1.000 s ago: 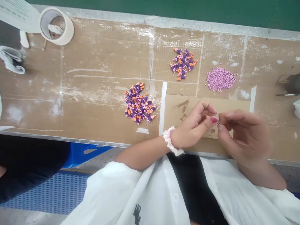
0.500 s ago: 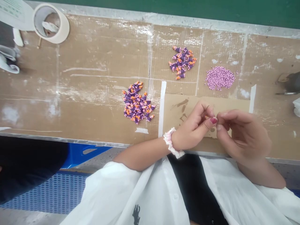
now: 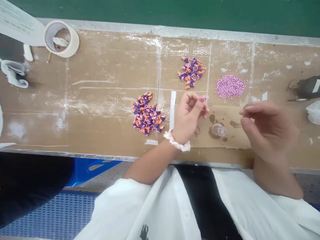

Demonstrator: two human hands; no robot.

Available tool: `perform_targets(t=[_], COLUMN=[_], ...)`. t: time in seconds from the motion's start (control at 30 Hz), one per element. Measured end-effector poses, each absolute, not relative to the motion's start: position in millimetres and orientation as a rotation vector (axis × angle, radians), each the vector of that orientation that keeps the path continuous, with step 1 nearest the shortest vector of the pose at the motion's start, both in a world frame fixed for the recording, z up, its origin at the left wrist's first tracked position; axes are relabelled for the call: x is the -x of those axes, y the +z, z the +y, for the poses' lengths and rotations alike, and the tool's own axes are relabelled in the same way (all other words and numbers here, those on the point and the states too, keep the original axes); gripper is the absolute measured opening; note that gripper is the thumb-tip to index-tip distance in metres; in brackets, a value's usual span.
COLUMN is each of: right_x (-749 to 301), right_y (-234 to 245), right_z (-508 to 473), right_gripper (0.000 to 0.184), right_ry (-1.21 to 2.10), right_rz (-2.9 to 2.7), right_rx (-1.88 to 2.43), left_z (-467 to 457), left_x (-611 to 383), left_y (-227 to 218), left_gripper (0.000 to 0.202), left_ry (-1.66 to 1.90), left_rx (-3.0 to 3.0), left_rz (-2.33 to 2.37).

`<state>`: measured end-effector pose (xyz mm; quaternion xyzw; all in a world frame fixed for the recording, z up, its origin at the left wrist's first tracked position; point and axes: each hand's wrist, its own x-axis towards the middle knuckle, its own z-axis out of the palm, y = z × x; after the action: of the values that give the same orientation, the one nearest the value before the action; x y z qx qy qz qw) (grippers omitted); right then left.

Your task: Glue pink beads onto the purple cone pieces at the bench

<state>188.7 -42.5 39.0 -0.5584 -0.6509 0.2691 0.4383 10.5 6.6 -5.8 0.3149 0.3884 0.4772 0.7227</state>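
Note:
My left hand [image 3: 190, 111], with a white and pink scrunchie [image 3: 177, 141] on the wrist, pinches a small figurine [image 3: 205, 97] between thumb and fingers. Only a pinkish end of it shows; the fingers cover the rest. To the right, my right hand [image 3: 270, 130] is raised, thumb and forefinger apart, with nothing visible between them. A small clear cup [image 3: 218, 129] stands between the hands on a stained brown sheet [image 3: 240, 138]. Beyond them lies a heap of tiny pink pieces [image 3: 230, 86]. Purple and orange figurines form a far pile [image 3: 192, 71] and a nearer left pile [image 3: 147, 115].
A roll of masking tape [image 3: 75, 43] stands at the far left near a white printed sheet [image 3: 21, 25]. Tape strips [image 3: 172, 110] mark the cardboard-covered table [image 3: 107, 116]. A dark object [image 3: 306, 86] and crumpled white material [image 3: 313, 112] lie at the right.
My hands have come apart. The left moved left and away from me with the figurine; the right drew back to the right and opened. The clear cup has come into view.

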Motion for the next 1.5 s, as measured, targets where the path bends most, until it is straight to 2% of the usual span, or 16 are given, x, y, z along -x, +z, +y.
perform_targets(t=[0.1,0.2,0.3,0.4,0.53,0.93,1.03,1.13,1.23,1.37,1.5], right_x=[-190.9,-194.0,-200.2,-207.5,-213.4,-212.6,-209.6,-208.6,-209.9,-205.3,-189.2], right_y=[36.2,28.1,17.5,7.4,-5.4,-23.0,-25.4,-28.4,-27.5,-12.4,8.5], right_z=[-40.4,-34.2,-23.9,-14.2,-6.7,2.1,4.1,5.8,5.4,-2.7,-18.1], right_gripper=[0.015,0.011,0.009,0.009,0.011,0.009,0.013,0.025,0.033,0.032,0.032], right_ry=[0.639,0.598,0.421,0.267,0.275,0.227,0.182,0.16,0.266,0.49,0.915], right_rz=[-1.619,-1.679,-1.771,-1.865,-1.929,-1.936,-1.996,-2.04,-1.973,-1.812,-1.551], right_rx=[1.462,1.467,1.52,1.576,1.669,1.738,1.768,1.786,1.721,1.566,1.324], left_z=[28.1,41.6,42.7,34.8,21.7,6.6,5.0,2.4,0.0,-1.6,-3.5], left_x=[-1.2,4.0,4.5,3.9,4.3,1.9,-0.2,-2.9,-4.6,-5.3,-8.6], left_y=[-14.7,-20.6,-21.3,-17.4,-11.9,-5.8,-2.7,0.0,2.2,2.0,-3.4], left_gripper=[0.019,0.029,0.037,0.031,0.019,0.01,0.006,0.004,0.004,0.006,0.016], left_ry=[1.13,1.131,1.133,1.098,1.035,0.95,0.934,0.912,0.891,0.889,0.858], left_rx=[-0.81,-0.954,-0.997,-1.01,-0.978,-0.858,-0.833,-0.814,-0.812,-0.806,-0.826], left_rz=[0.985,1.001,0.956,0.948,0.94,0.844,0.834,0.814,0.798,0.79,0.749])
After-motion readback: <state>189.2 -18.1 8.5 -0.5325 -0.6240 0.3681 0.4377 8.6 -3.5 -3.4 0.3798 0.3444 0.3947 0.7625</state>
